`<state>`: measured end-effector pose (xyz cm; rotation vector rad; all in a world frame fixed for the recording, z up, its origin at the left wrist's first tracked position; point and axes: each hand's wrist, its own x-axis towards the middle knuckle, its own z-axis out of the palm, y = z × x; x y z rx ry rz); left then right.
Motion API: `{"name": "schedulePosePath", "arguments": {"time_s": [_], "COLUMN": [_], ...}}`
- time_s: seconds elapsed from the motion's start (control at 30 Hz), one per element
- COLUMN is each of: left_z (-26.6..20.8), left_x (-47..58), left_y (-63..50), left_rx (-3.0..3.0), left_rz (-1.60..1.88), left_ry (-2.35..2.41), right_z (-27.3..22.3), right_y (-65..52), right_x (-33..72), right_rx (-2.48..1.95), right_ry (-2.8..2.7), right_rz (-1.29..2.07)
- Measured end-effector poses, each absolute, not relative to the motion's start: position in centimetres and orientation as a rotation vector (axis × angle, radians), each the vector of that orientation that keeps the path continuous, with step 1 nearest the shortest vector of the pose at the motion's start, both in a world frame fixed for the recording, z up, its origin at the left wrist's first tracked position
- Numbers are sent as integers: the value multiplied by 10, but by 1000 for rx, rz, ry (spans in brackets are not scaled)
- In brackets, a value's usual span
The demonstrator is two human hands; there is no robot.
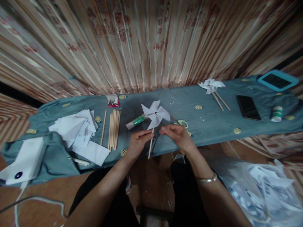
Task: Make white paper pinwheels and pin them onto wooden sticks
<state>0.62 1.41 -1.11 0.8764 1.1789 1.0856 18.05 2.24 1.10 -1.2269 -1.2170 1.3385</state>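
Observation:
A white paper pinwheel with a pin at its centre stands out over the cloth, its wooden stick angled down toward me. My left hand is closed around that stick, just below the paper blades. To the right of the stick, my right hand has thumb and fingers pinched together close under the blades. Whatever is between those fingertips, if anything, is too small to tell. Behind the pinwheel lies a green and white glue stick. Scissors with a green-yellow handle lie beyond my right hand, partly covered.
Left are paper sheets, several wooden sticks and a small red box of pins. Pinwheels, a phone, another glue stick and a blue-framed tablet lie right. A plastic bag sits below.

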Motion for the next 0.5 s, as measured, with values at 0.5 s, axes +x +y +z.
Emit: {"name": "schedulePosePath", "arguments": {"time_s": [0.5], "left_z": [-5], "left_x": [7], "left_y": [10], "left_rx": [885], "left_rz": [1010], "left_ry": [1149], "right_z": [5], "right_y": [38], "right_x": [199], "right_rx": [-1187], "right_ry": [-787], "right_rz": [1226]}}
